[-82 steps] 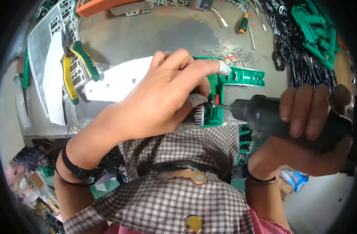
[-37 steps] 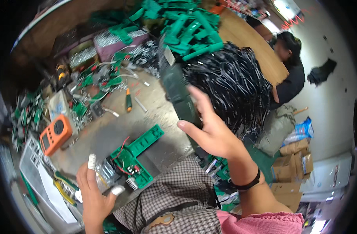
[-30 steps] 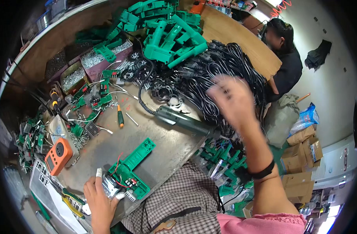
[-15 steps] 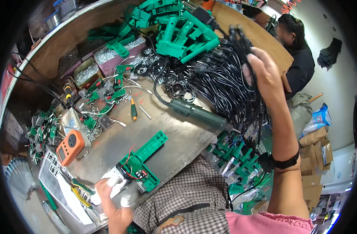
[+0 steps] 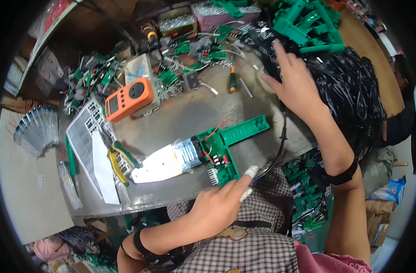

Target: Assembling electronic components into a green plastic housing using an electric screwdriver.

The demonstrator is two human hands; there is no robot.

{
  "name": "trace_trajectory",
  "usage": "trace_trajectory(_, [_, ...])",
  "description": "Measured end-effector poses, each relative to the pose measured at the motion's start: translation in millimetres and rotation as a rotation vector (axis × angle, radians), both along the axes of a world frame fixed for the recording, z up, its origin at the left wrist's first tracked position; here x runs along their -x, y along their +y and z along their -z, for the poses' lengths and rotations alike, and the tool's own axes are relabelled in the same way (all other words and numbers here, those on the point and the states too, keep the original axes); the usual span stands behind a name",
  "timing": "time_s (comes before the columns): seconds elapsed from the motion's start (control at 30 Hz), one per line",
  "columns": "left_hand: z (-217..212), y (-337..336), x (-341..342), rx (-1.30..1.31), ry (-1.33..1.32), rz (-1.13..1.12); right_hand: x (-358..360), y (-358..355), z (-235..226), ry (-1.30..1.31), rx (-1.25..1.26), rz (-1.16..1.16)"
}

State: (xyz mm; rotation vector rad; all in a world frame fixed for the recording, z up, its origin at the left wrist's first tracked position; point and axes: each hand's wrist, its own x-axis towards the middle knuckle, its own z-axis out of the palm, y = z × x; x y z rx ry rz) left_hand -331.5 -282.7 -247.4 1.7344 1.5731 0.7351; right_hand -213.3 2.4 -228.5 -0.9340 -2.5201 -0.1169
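A green plastic housing half (image 5: 244, 132) lies on the table with a circuit board, red wires and a finned heat sink in it. From its left end extends a pale flat metal blade piece (image 5: 164, 163). My left hand (image 5: 217, 204), with white covers on two fingertips, pinches the wire end of a black power cord (image 5: 283, 136) just by the housing's near corner. That cord runs up the table and passes behind my right hand (image 5: 299, 84). The right hand's fingers are spread beside the dark cord coils, apparently gripping nothing.
An orange socket meter (image 5: 129, 99) and yellow-green pliers (image 5: 121, 161) lie to the left. A small screwdriver (image 5: 232, 79) rests behind the housing. Piled black cords (image 5: 349, 91) and green housings (image 5: 308, 25) fill the far right. Wired boards (image 5: 96, 77) cover the back left.
The view has turned, shifting the table. My right hand has brought a cord from the pile over the table and opened. My left hand moved right and took the cord's wire end.
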Motion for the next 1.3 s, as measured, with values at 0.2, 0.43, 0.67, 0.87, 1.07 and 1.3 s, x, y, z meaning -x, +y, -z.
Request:
trace_trajectory(0.2, [-10.8, 11.1, 14.5, -0.208, -0.123, -0.321, -0.4, -77.6, -30.9, -0.284, 1.05, -0.902])
trace_trajectory(0.43, [-17.9, 19.0, 69.4, -0.134, -0.522, -0.542, -3.2, -86.7, 19.0, 0.103, 1.617, -0.602])
trace_trajectory(0.67, [-16.1, 43.4, 71.7, -0.231, 0.057, -0.194, 0.5, -73.6, 8.6, -0.077, 1.686, -0.608])
trace_trajectory(0.87, [-8.6, 48.5, 73.4, -0.362, 0.178, -0.158, 2.6, -97.3, 0.0, 0.218, 1.468, -0.432])
trace_trajectory(1.07, [-11.0, 47.1, 77.4, -0.299, 0.106, -0.125, 1.2, -97.9, 10.6, 0.31, 0.862, -0.585])
trace_trajectory(1.3, [-7.1, 43.1, 85.5, -0.384, 0.421, -0.019, 9.7, -104.4, 5.8, 0.452, 1.422, -0.427])
